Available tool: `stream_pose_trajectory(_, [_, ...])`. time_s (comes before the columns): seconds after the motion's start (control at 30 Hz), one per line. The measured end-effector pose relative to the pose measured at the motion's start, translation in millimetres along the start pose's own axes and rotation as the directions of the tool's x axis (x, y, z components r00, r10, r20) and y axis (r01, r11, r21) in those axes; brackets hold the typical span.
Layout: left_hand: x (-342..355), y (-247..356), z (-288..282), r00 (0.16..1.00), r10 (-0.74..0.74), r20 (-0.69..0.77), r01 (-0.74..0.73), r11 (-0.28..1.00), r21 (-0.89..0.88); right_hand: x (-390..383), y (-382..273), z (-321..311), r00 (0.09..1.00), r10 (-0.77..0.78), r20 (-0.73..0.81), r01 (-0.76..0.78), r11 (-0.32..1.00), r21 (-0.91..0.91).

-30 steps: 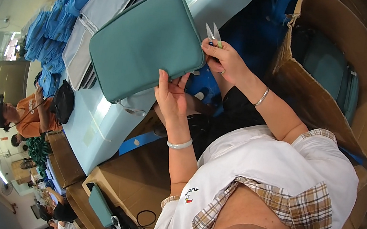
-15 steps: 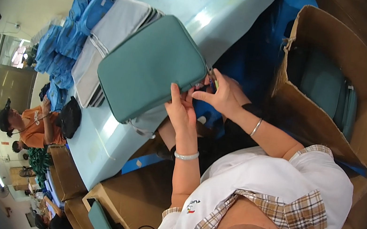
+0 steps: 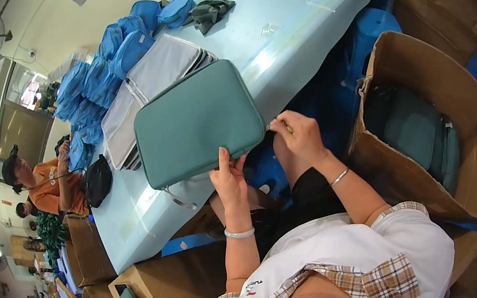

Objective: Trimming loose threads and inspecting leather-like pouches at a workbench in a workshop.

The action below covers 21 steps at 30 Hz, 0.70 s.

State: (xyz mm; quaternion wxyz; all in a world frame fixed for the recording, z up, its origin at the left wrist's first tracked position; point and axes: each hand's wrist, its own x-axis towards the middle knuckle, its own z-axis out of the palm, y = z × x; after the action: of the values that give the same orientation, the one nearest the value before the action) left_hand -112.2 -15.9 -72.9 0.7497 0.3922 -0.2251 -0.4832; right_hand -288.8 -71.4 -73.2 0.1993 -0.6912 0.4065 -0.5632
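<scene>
A flat green zip case [image 3: 199, 124] with rounded corners lies tilted at the table's near edge, partly over a stack of grey cases. My left hand [image 3: 230, 182] grips its near edge, thumb on top and fingers underneath. At the case's right corner, my right hand [image 3: 305, 137] is closed in a pinch. A small thing shows between its fingers, too little visible to name. From the case's lower corner hangs a wrist strap [image 3: 181, 202].
Grey flat cases [image 3: 165, 64] are stacked on the pale blue table [image 3: 293, 28], beside a heap of blue bags [image 3: 97, 82]. At right, an open carton [image 3: 466, 152] holds green cases. Another carton [image 3: 182, 276] stands below. Across the table sits a person in orange [image 3: 48, 185].
My right hand has turned and closed its fingers at the case's corner, drawing slightly away from my left hand. The whole view has shifted, with the case appearing lower.
</scene>
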Motion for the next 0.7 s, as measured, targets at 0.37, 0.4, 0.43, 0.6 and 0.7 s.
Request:
stream_pose_trajectory(0.37, [-22,55,-42,0.997,-0.039,-0.060,0.034,0.995,-0.089,45,24,-5,0.993,0.051,-0.108,-0.042,0.996,0.084])
stream_pose_trajectory(0.4, [-23,50,-45,0.997,-0.033,-0.073,0.027,0.997,-0.076,42,16,-4,0.993,0.060,-0.101,-0.049,0.994,0.101])
stream_pose_trajectory(0.43, [-23,44,-58,0.997,0.057,-0.052,-0.058,0.998,-0.014,38,7,-3,0.995,0.070,-0.073,-0.060,0.989,0.133])
stream_pose_trajectory(0.6, [-45,-5,-57,0.996,0.039,0.084,-0.038,0.999,-0.006,7,-29,7,0.996,0.063,0.068,-0.079,0.961,0.263])
stream_pose_trajectory(0.7, [-58,-5,-36,0.953,0.132,0.273,-0.121,0.991,-0.058,-10,-38,5,0.970,-0.068,0.232,0.037,0.990,0.137])
